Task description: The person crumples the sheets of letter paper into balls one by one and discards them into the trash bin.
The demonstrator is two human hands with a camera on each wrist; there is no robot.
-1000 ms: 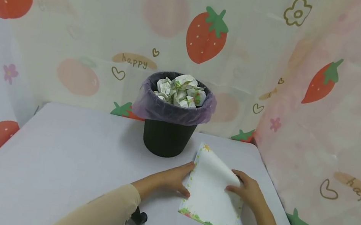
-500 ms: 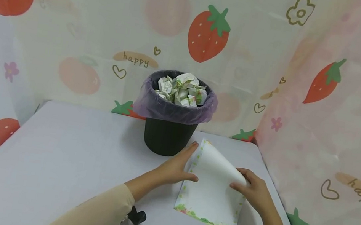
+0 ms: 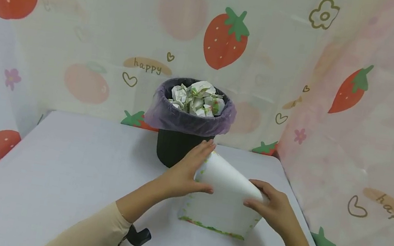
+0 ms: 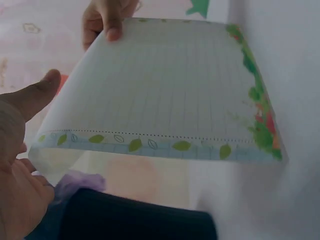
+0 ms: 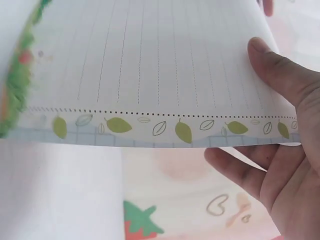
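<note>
A lined sheet of paper (image 3: 223,202) with a leaf and flower border is lifted off the table at its far side, its far edge bent over. My right hand (image 3: 276,205) holds its right side, thumb on the upper face and fingers beneath, as the right wrist view (image 5: 285,90) shows. My left hand (image 3: 182,173) is at the sheet's left edge with fingers extended and thumb spread. In the left wrist view, the left fingers (image 4: 37,187) lie by the sheet's curled corner, and the thumb stands apart from the paper.
Behind the hands stands a black bin (image 3: 172,149) lined with a purple bag (image 3: 189,123), heaped with crumpled paper (image 3: 198,98). A white-covered table (image 3: 72,173) lies beneath. Strawberry-printed sheeting (image 3: 101,21) surrounds the back and sides. A black wrist mount (image 3: 138,236) hangs under the left sleeve.
The sheet has been raised and tilted, its near edge moving up and left. My left hand has moved farther from me along the left edge; the right hand keeps its hold.
</note>
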